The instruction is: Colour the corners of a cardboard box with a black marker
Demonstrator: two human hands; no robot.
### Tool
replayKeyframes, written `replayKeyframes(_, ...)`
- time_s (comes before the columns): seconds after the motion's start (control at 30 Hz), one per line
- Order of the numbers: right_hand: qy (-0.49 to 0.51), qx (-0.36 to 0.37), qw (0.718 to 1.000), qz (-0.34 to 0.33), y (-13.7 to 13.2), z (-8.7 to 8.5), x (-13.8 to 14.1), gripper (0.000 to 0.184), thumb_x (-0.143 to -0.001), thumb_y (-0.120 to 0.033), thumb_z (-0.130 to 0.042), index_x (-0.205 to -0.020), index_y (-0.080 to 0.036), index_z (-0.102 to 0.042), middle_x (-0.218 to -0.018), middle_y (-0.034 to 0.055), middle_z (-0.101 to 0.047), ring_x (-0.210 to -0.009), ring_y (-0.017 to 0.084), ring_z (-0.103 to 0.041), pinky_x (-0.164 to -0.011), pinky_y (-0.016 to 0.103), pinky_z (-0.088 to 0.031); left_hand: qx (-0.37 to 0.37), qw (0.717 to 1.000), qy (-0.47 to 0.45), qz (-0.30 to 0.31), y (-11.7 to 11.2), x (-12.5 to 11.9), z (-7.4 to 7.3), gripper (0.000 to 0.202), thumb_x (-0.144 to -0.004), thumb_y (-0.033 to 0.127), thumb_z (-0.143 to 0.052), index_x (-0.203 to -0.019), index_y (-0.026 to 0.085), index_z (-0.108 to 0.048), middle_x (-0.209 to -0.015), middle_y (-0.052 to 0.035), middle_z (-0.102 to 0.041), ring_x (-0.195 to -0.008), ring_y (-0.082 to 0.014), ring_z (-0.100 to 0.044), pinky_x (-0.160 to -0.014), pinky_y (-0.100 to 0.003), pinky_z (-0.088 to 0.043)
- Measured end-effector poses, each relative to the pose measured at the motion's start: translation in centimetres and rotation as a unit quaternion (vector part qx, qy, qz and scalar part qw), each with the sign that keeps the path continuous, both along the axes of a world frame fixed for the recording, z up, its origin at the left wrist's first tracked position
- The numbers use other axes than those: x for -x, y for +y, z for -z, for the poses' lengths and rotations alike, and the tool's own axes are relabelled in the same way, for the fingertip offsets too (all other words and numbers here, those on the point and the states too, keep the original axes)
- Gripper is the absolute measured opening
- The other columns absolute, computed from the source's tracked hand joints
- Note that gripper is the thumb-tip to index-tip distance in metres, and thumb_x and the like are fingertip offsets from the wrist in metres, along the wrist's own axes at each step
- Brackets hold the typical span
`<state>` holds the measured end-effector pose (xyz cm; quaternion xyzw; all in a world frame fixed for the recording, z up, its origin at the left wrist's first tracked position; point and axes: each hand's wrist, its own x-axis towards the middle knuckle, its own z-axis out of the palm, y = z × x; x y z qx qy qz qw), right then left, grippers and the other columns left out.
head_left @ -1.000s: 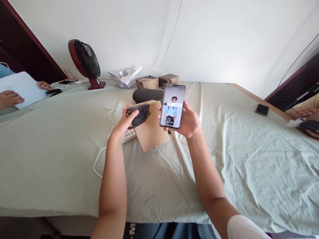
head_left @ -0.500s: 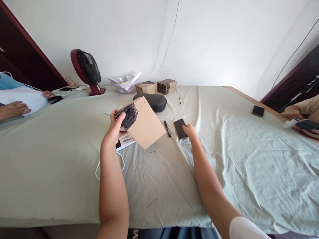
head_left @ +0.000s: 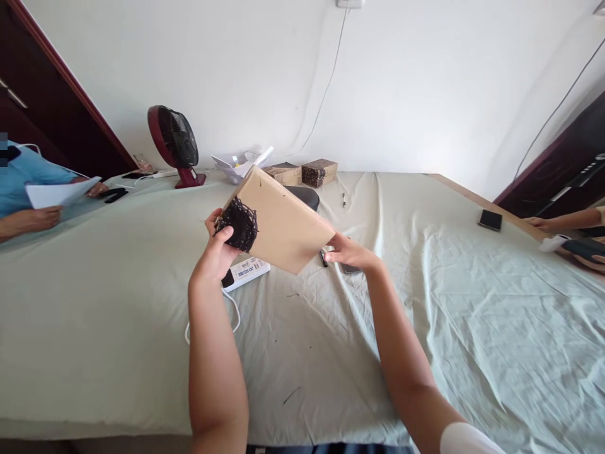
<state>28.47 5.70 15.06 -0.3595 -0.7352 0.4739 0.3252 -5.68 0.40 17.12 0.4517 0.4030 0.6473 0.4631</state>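
Note:
My left hand is closed on a tan cardboard box, its thumb over a black scribbled patch at the box's left end. The box is tilted above the table. At its right corner is my right hand, thumb and fingers apart; the fingertips reach the corner, partly hidden. Under that hand lies a dark flat rectangular thing, mostly covered. Beside it a black marker shows in part. A white power strip lies below the box, and a black case is partly hidden behind it.
Two patterned cardboard boxes stand by the wall, near a clear plastic container and a red fan. A dark flat device lies at the right. One person holds paper at left; another person's hands are at right.
My right hand has let go of the dark flat thing and moved left to the box's right corner. The box in my left hand has turned, its right end rising.

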Motion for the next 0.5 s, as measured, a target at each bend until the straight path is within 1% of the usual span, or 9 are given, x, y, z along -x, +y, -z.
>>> replayKeyframes(0.03, 0.059, -0.009, 0.998, -0.032, -0.6, -0.4, 0.8, 0.119, -0.07, -0.072, -0.092, -0.169, -0.03, -0.041, -0.167, 0.0145, -0.05, -0.154, 0.035, -0.047, -0.126, 0.053, -0.044, -0.019, 1.0, 0.006, 0.015, -0.3, 0.0, -0.1, 0.068, -0.091, 0.039, -0.068, -0.148, 0.036, -0.032, -0.177, -0.0027, -0.031, -0.155, -0.0276, -0.044, -0.089, -0.027, -0.06)
replayKeyframes(0.07, 0.103, -0.02, 0.994, -0.031, -1.1, -0.8, 1.5, 0.122, -0.071, -0.072, -0.092, -0.171, -0.031, -0.035, -0.167, 0.014, -0.049, -0.157, 0.034, -0.044, -0.125, 0.053, -0.045, -0.036, 0.999, 0.019, 0.033, -0.6, 0.1, -0.1, 0.072, -0.087, 0.037, -0.071, -0.149, 0.035, -0.033, -0.176, -0.0026, -0.033, -0.155, -0.0284, -0.044, -0.092, -0.028, -0.06)
replayKeyframes(0.13, 0.148, -0.054, 0.987, 0.029, -1.9, -1.3, 2.4, 0.121, -0.077, -0.069, -0.089, -0.174, -0.033, -0.027, -0.165, 0.0128, -0.051, -0.159, 0.032, -0.041, -0.126, 0.052, -0.046, -0.05, 0.994, 0.081, 0.06, -0.9, 0.3, -0.2, 0.084, -0.08, 0.035, -0.079, -0.151, 0.035, -0.034, -0.17, -0.0043, -0.041, -0.154, -0.0319, -0.046, -0.102, -0.036, -0.06)
replayKeyframes(0.17, 0.158, -0.073, 0.983, 0.059, -2.2, -1.6, 2.6, 0.12, -0.08, -0.066, -0.089, -0.175, -0.033, -0.024, -0.163, 0.0126, -0.053, -0.159, 0.031, -0.041, -0.127, 0.051, -0.045, -0.049, 0.988, 0.135, 0.057, -1.1, 0.5, -0.3, 0.087, -0.078, 0.034, -0.083, -0.151, 0.034, -0.036, -0.168, -0.0057, -0.045, -0.155, -0.0342, -0.046, -0.108, -0.041, -0.059)
replayKeyframes(0.23, 0.156, -0.115, 0.977, 0.091, -2.5, -1.9, 2.4, 0.117, -0.084, -0.06, -0.088, -0.176, -0.033, -0.021, -0.163, 0.0117, -0.054, -0.16, 0.03, -0.041, -0.131, 0.05, -0.041, -0.063, 0.96, 0.274, -0.007, -1.3, 0.7, -0.8, 0.084, -0.074, 0.034, -0.088, -0.147, 0.03, -0.048, -0.164, -0.0089, -0.049, -0.157, -0.0388, -0.043, -0.12, -0.051, -0.052)
replayKeyframes(0.3, 0.147, -0.154, 0.972, 0.1, -2.6, -2.1, 1.8, 0.116, -0.086, -0.057, -0.086, -0.177, -0.033, -0.017, -0.166, 0.0105, -0.051, -0.162, 0.029, -0.038, -0.135, 0.05, -0.034, -0.095, 0.911, 0.391, -0.092, -1.6, 0.5, -1.5, 0.066, -0.077, 0.035, -0.087, -0.137, 0.028, -0.061, -0.159, -0.0097, -0.054, -0.155, -0.0392, -0.045, -0.126, -0.055, -0.044)
replayKeyframes(0.37, 0.139, -0.185, 0.967, 0.107, -2.6, -2.4, 1.2, 0.117, -0.087, -0.056, -0.085, -0.177, -0.034, -0.013, -0.171, 0.0097, -0.045, -0.165, 0.028, -0.032, -0.137, 0.051, -0.028, -0.111, 0.881, 0.44, -0.13, -2.0, 0.1, -2.2, 0.049, -0.082, 0.035, -0.083, -0.129, 0.028, -0.069, -0.145, -0.0086, -0.066, -0.143, -0.0365, -0.058, -0.125, -0.053, -0.045)
replayKeyframes(0.43, 0.131, -0.205, 0.963, 0.113, -2.8, -2.7, 0.7, 0.119, -0.088, -0.055, -0.084, -0.178, -0.034, -0.009, -0.176, 0.0089, -0.037, -0.168, 0.028, -0.027, -0.138, 0.05, -0.026, -0.094, 0.88, 0.445, -0.134, -2.5, -0.4, -2.8, 0.038, -0.085, 0.035, -0.08, -0.122, 0.029, -0.073, -0.127, -0.0061, -0.074, -0.125, -0.033, -0.069, -0.117, -0.049, -0.052)
replayKeyframes(0.5, 0.12, -0.223, 0.96, 0.116, -3.1, -3.2, 0.5, 0.121, -0.088, -0.054, -0.084, -0.178, -0.033, -0.006, -0.179, 0.0082, -0.03, -0.17, 0.029, -0.022, -0.139, 0.049, -0.025, -0.07, 0.884, 0.438, -0.148, -2.9, -0.8, -3.0, 0.032, -0.082, 0.036, -0.083, -0.112, 0.027, -0.075, -0.115, -0.0049, -0.077, -0.113, -0.0316, -0.072, -0.107, -0.045, -0.057)
